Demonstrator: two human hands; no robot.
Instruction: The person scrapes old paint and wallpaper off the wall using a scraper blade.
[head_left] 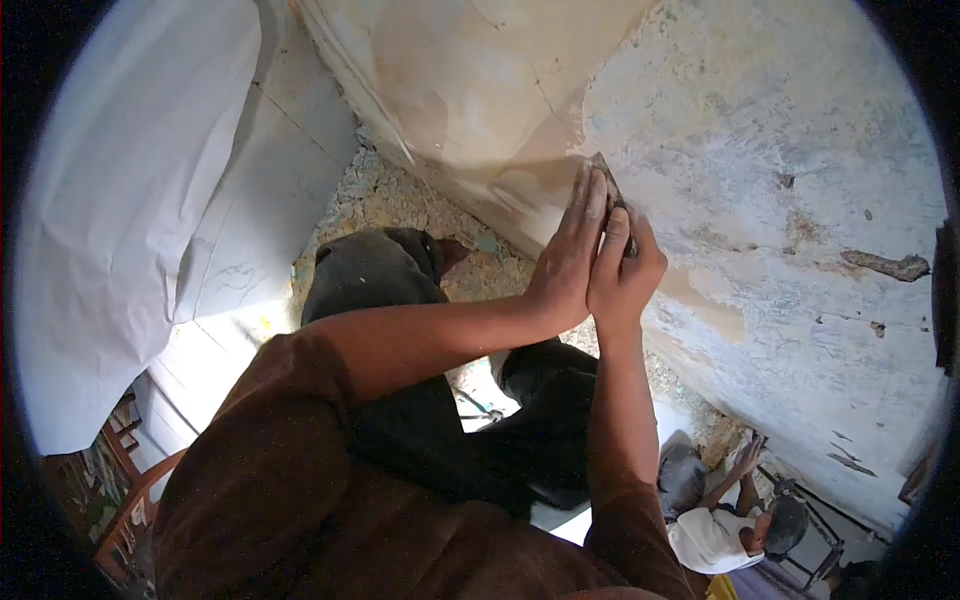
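Note:
My right hand (628, 270) is closed around a scraper (613, 192), a thin dark tool that looks like a putty knife. Its tip meets the wall (720, 160) where a smooth beige layer borders a rough whitish area. Most of the handle is hidden in the fingers. Right beside it, my left hand (565, 265) has its fingers stretched out straight and laid along the scraper, with dusty fingertips near the blade. The two hands touch each other.
Flaked debris covers the floor (385, 190) along the wall's foot. White sheeting (130, 180) hangs at left, above a wooden chair (135, 490). A chunk is gouged from the wall (885, 265) at right. Other people (715, 535) are low at the right, near a metal frame (825, 535).

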